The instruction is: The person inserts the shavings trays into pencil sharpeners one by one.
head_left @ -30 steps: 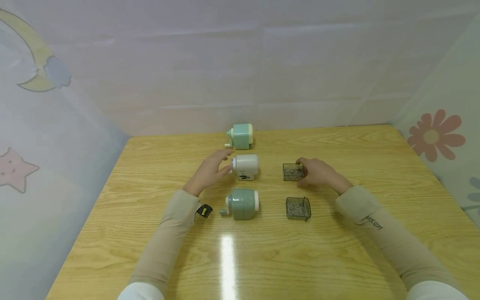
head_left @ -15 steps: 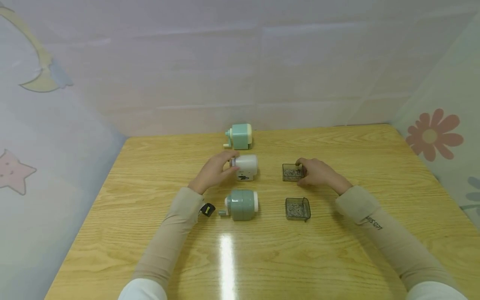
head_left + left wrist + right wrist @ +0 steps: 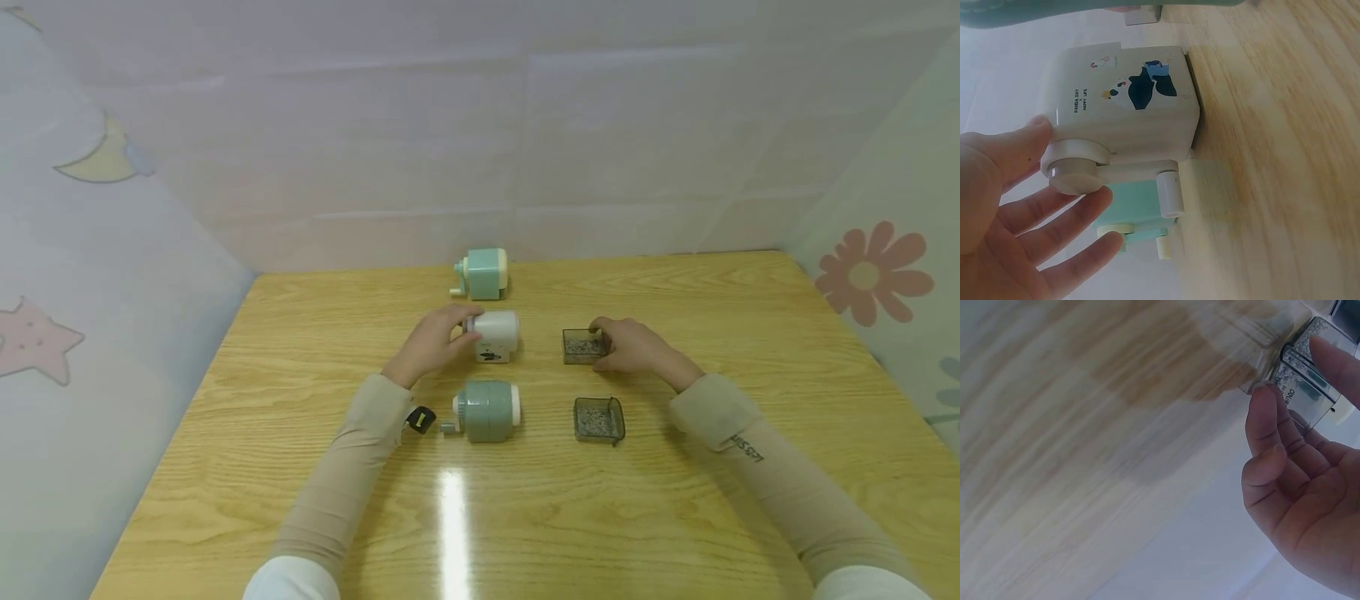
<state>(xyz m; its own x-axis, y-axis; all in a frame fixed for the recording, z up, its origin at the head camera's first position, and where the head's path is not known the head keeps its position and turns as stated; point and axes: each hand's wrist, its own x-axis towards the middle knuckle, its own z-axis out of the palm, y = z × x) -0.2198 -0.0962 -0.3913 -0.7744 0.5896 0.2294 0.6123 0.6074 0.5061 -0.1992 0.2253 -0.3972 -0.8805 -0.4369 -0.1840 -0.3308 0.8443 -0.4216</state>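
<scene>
A: White sharpener (image 3: 495, 336) position?
B: Mid-bench (image 3: 675, 517), between the grey-green sharpener (image 3: 487, 411) nearer and the mint sharpener (image 3: 483, 273) farther.
A: Left hand (image 3: 432, 342) state?
B: Thumb and fingers (image 3: 1075, 219) close around the crank end of the white sharpener.
A: Right hand (image 3: 626, 343)?
B: It pinches the far shavings tray (image 3: 582, 346). A second tray (image 3: 597, 419) lies nearer.

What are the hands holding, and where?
Left hand holds the white sharpener at its crank end. Right hand grips the far shavings tray by its right edge.
</scene>
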